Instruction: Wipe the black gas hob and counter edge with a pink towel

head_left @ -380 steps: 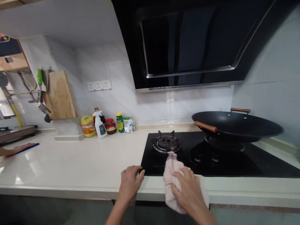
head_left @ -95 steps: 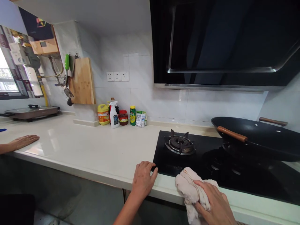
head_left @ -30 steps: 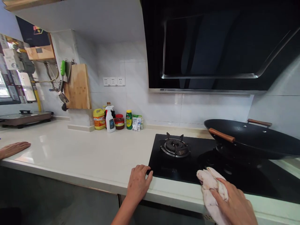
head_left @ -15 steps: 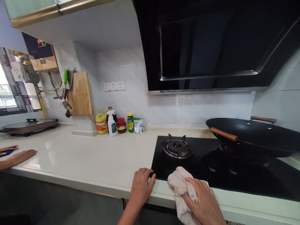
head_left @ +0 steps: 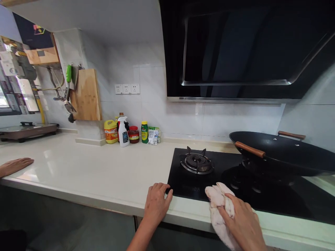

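My right hand is closed around a pale pink cloth, pressed at the front edge of the black gas stove. Part of the cloth hangs down over the counter's edge. My left hand holds nothing; it rests on the white counter at the stove's front left corner, fingers slightly bent and apart. Behind the hands is the left burner, bare of any pan. A large black wok with wooden handles sits over the right side of the stove.
Another person's hand lies on the counter at the far left. Along the wall stand a yellow jug, a white spray bottle, a red-lidded jar and a green bottle. A range hood overhangs the stove.
My right hand has slid the cloth to the right along the stove's front edge. My left hand stays at the corner. The other person's blue item has left the view.
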{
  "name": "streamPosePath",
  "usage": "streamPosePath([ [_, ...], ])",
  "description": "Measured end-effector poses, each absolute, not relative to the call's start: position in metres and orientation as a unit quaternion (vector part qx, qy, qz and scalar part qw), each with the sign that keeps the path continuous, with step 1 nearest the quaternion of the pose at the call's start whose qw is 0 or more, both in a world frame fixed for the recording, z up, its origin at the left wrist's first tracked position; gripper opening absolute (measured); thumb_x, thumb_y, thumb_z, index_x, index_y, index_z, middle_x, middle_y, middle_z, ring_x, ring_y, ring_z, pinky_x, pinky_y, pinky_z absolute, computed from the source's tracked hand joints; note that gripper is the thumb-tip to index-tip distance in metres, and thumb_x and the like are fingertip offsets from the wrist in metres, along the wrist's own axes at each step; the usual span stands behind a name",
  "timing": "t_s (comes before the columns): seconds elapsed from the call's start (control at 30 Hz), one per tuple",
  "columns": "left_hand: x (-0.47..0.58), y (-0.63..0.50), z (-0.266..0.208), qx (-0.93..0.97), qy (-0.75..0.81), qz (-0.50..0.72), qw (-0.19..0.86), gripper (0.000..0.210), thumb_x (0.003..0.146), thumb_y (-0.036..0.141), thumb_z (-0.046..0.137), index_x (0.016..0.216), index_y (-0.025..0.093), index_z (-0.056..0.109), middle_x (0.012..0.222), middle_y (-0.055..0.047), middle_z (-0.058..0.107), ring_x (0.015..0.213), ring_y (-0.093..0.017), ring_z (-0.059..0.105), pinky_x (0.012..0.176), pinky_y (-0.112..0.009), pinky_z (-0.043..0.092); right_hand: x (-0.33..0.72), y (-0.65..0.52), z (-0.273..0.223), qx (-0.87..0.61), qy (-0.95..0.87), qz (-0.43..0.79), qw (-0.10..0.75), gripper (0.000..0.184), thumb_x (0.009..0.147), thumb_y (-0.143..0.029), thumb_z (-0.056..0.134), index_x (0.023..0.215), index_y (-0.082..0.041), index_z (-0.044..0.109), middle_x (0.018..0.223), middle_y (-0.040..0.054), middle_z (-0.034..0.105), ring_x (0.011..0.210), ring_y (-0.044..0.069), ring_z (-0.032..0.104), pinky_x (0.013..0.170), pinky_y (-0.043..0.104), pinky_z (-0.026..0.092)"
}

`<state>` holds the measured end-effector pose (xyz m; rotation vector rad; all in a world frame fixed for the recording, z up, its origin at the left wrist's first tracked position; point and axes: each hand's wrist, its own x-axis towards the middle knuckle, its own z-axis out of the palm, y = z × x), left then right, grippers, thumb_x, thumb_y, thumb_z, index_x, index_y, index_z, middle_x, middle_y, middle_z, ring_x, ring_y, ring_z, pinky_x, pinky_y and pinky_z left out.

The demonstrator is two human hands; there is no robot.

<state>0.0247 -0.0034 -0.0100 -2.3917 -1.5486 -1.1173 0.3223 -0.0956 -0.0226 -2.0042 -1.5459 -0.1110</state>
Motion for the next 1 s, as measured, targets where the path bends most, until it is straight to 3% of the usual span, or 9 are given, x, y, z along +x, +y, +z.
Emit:
streamPosePath([
  [0.2,0.024,-0.006,-0.006,-0.78,-0.512,-0.358,0.029,0.02,0.097,0.029,0.052,0.1,0.023,0.071,0.101,-0.006,0.074,0.099,-0.025,0.065,0.09,-0.043,0.045,0.255,-0.081,-0.019,-0.674,-0.659,-0.054,0.329,0.043,0.091,-0.046,0.054,0.127,-0.024,0.061,0.12,0.0094,0.067,0.108,0.031,0.057,0.093,0.044,0.039],
  [0.33,0.023,-0.006,-0.003,-0.775,-0.52,-0.357,-0.006,0.022,0.095,0.031,0.052,0.1,0.023,0.072,0.102,-0.006,0.074,0.102,-0.026,0.064,0.091,-0.043,0.045,0.225,-0.075,-0.021,-0.631,-0.702,-0.053,0.326,0.046,0.089,-0.048,0.06,0.129,-0.027,0.06,0.121,0.0098,0.065,0.107,0.032,0.055,0.091,0.044,0.038],
  [0.57,0.015,0.0,0.004,-0.734,-0.515,-0.405,-0.18,0.028,0.092,0.041,0.051,0.101,0.025,0.072,0.107,-0.004,0.074,0.105,-0.024,0.065,0.096,-0.039,0.048,0.223,-0.074,0.0,-0.604,-0.733,0.046,0.308,0.046,0.087,-0.046,0.062,0.13,-0.029,0.059,0.121,0.0076,0.062,0.111,0.03,0.051,0.096,0.044,0.035],
  [0.7,0.024,-0.009,0.007,-0.708,-0.479,-0.447,-0.263,0.037,0.089,0.044,0.054,0.117,0.022,0.067,0.121,-0.008,0.07,0.114,-0.024,0.063,0.102,-0.039,0.048,0.23,-0.077,0.011,-0.598,-0.742,0.095,0.289,0.06,0.079,-0.039,0.068,0.136,-0.027,0.054,0.127,0.0089,0.06,0.115,0.03,0.049,0.101,0.045,0.034],
  [0.87,0.055,-0.032,0.009,-0.805,-0.383,-0.425,-0.161,0.042,0.08,0.027,0.065,0.122,0.022,0.065,0.129,-0.009,0.064,0.123,-0.025,0.057,0.11,-0.043,0.044,0.255,-0.078,0.012,-0.562,-0.739,0.21,0.307,0.078,0.074,-0.038,0.07,0.146,-0.026,0.043,0.137,0.0087,0.055,0.124,0.028,0.048,0.109,0.044,0.035],
  [1.0,0.077,-0.043,0.013,-0.853,-0.391,-0.343,-0.043,0.03,0.082,0.027,0.066,0.111,0.022,0.07,0.121,-0.011,0.066,0.115,-0.029,0.059,0.103,-0.047,0.046,0.28,-0.077,0.006,-0.515,-0.712,0.29,0.38,0.059,0.082,-0.042,0.065,0.137,-0.026,0.051,0.137,0.0063,0.058,0.125,0.024,0.053,0.109,0.038,0.039],
])
